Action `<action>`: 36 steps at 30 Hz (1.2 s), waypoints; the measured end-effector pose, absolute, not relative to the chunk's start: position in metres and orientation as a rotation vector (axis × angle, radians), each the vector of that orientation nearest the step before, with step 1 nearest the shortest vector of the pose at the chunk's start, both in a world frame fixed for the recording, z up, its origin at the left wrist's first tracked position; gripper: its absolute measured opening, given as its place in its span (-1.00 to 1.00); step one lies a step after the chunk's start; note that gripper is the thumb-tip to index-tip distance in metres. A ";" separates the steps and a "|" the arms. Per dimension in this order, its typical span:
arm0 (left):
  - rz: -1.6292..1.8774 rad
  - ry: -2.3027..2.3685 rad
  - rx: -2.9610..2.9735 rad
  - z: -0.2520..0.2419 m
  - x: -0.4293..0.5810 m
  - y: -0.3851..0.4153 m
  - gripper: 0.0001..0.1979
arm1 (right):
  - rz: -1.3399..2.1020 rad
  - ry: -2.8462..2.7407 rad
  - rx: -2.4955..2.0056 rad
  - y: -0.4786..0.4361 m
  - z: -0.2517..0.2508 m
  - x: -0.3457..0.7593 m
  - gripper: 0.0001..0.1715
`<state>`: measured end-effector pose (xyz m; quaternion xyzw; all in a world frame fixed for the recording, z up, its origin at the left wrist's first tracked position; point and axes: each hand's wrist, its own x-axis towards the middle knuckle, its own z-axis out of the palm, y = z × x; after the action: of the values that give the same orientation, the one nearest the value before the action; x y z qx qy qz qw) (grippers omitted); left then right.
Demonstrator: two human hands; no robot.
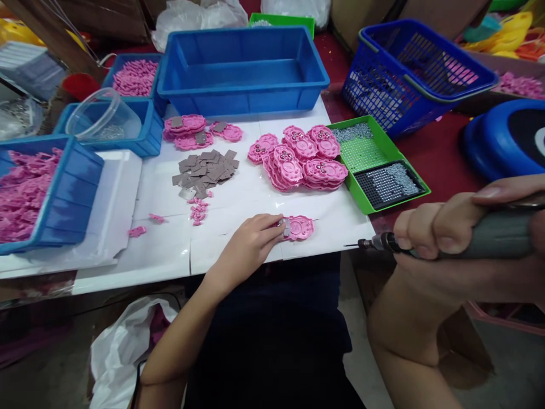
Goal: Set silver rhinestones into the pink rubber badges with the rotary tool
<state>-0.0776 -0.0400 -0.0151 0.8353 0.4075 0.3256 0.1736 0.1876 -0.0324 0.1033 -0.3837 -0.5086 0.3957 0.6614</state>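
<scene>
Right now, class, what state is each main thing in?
Left hand, fingers on the pink piece
Pink piece, flat, partly covered
Right hand, gripping the power screwdriver
Power screwdriver, held; running or not unclear
Large blue bin, upright, open-topped
Green tray, holding small silvery parts
Blue basket, upright, open-topped
Grey plates, loosely heaped

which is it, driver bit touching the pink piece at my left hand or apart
Apart. The head view shows white tabletop between the driver bit and the pink piece at the left hand.
</scene>
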 end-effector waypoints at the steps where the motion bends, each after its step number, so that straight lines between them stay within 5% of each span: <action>1: 0.911 1.155 2.363 -0.015 -0.077 -0.040 -0.78 | 0.886 -1.153 -0.821 -0.031 0.102 0.184 -0.75; 36: 1.080 1.122 2.324 -0.028 -0.007 -0.058 -0.72 | 1.005 -1.203 -0.680 -0.017 0.062 0.153 -0.91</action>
<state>-0.0066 -0.0582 -0.0282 0.8186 0.3950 0.3803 0.1712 0.1525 -0.0171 0.0618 -0.3000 -0.5310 0.4438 0.6566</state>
